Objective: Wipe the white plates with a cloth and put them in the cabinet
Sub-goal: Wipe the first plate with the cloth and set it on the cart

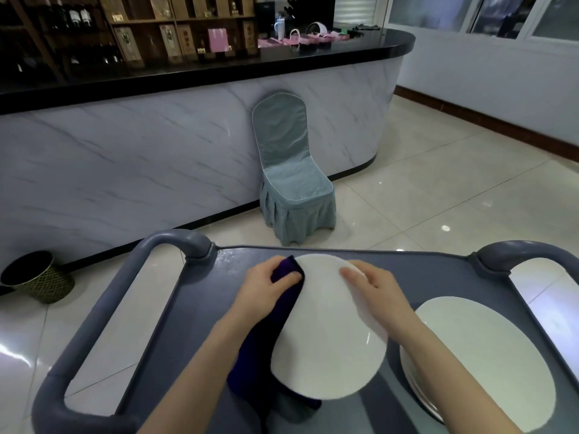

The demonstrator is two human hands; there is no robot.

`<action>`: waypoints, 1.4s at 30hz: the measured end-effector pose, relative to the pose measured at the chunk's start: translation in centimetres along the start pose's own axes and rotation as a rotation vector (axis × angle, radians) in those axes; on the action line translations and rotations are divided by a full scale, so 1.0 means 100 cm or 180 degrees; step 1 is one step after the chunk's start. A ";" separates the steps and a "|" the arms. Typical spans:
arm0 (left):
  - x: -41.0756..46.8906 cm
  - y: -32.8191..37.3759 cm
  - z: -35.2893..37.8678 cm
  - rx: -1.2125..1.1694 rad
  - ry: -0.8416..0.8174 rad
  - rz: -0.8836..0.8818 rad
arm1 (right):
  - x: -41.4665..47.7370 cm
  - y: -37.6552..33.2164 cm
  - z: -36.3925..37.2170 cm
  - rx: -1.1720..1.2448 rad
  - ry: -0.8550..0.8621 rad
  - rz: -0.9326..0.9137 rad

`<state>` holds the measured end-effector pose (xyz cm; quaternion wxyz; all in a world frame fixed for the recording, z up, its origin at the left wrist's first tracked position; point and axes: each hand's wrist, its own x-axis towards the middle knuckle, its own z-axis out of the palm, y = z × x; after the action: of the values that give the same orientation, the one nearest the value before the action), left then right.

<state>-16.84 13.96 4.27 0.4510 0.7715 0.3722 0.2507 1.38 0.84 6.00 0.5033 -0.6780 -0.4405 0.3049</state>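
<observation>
Plate (326, 333): white and round, held tilted just above the middle of the cart, its far edge between the two hands and its near edge hanging over the cloth's lower folds.
Cloth (257, 355): dark purple, bunched against the plate's left rim and trailing down under the plate toward the near side.
Left grip (266, 286): this hand is clamped on the cloth, fingers curled over it at the plate's far-left edge.
Right grip (376, 289): this hand is clamped on the plate's far-right edge, fingers laid across the upper face; the thumb is hidden.
Stack of plates (488, 355): more white plates piled on the cart, near and right of the held one.
Cart (200, 308): grey, with a flat top and a looped handle at each end, left and right.
Chair (291, 170): wears a grey-blue cover and stands beyond the cart against the bar.
Bar (156, 151): has a pale marbled front and a black top that carries pink bags (294, 39) at the far right.
Bin (40, 277): dark, on the floor at far left beside the bar's foot.
Shelves (141, 26): wooden, behind the bar, with bottles and boxes on them.
</observation>
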 end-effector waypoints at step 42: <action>-0.005 0.009 0.001 -0.0246 0.0185 0.0242 | 0.022 -0.011 -0.009 -0.0841 -0.0050 -0.0429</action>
<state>-16.75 13.26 4.99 0.4596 0.7595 0.3456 0.3041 2.78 2.58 7.36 0.4256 -0.7048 -0.5253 0.2151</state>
